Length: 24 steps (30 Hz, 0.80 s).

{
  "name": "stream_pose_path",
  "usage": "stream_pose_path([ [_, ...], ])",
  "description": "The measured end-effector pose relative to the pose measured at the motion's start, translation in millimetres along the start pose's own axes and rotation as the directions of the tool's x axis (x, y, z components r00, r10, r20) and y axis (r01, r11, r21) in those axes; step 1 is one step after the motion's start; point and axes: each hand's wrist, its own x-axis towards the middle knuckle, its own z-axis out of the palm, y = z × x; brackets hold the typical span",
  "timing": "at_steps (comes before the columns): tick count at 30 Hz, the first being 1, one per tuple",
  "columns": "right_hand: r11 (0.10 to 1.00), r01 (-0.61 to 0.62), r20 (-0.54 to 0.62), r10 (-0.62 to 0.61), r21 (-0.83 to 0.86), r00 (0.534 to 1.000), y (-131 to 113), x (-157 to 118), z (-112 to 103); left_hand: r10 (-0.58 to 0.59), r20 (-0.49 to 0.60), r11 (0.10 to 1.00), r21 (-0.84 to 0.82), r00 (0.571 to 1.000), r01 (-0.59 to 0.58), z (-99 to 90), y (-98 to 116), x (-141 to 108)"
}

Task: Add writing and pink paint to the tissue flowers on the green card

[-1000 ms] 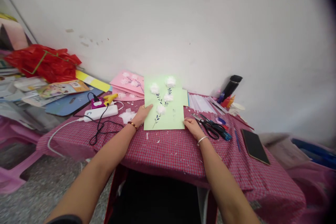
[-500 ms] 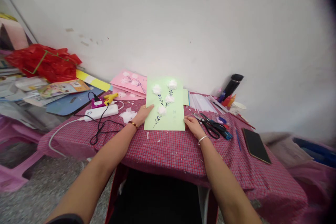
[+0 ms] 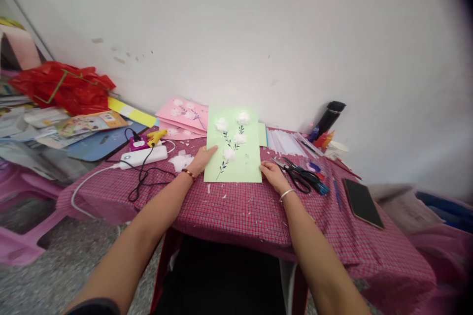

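Between my hands a light green card (image 3: pixel 233 165) is held up, tilted toward me, above the checked cloth. It bears raised white paper flowers (image 3: pixel 239 138) with dark painted leaves and stems. My left hand (image 3: pixel 204 159) grips its left edge, thumb over the front and fingers behind. At the lower right edge, my right hand (image 3: pixel 272 175) pinches the card with thumb and fingertips. Black-handled scissors (image 3: pixel 298 178) lie just right of my right hand. Torn white tissue paper (image 3: pixel 181 161) lies beside my left wrist.
Pink flower cards (image 3: pixel 181 117) lean at the back left. A yellow glue gun (image 3: pixel 156 137) and white power strip (image 3: pixel 143 156) with loose cords are at the left. Glue sticks (image 3: pixel 284 142), a black notebook (image 3: pixel 363 203) and a red bag (image 3: pixel 66 87) surround the tablecloth (image 3: pixel 236 216).
The view has shifted very slightly. Both hands keep their hold on the green card, which otherwise stays in place.
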Motion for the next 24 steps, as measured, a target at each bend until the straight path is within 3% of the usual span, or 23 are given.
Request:
stream_pose_path([
  [6, 1.0, -0.003, -0.007, 0.003, 0.008, 1.0, 3, 2, -1, -0.027, 0.012, 0.999, -0.041, 1.0, 0.027, 2.0, 3, -4],
  [17, 0.984, -0.021, -0.065, 0.033, 0.179, 0.997, 2, 2, -9, -0.181, 0.126, 0.949, -0.238, 0.975, 0.207, 2.5, 7, -9],
  [21, 0.978, -0.024, -0.105, 0.046, 0.205, 0.993, -1, 1, -9, -0.134, 0.153, 0.909, -0.374, 0.979, 0.182, -0.9, 14, -11],
  [24, 0.978, -0.028, -0.107, 0.051, 0.206, 0.993, -3, -1, -7, -0.034, 0.105, 0.85, -0.52, 0.994, 0.084, -14.5, 28, -7],
])
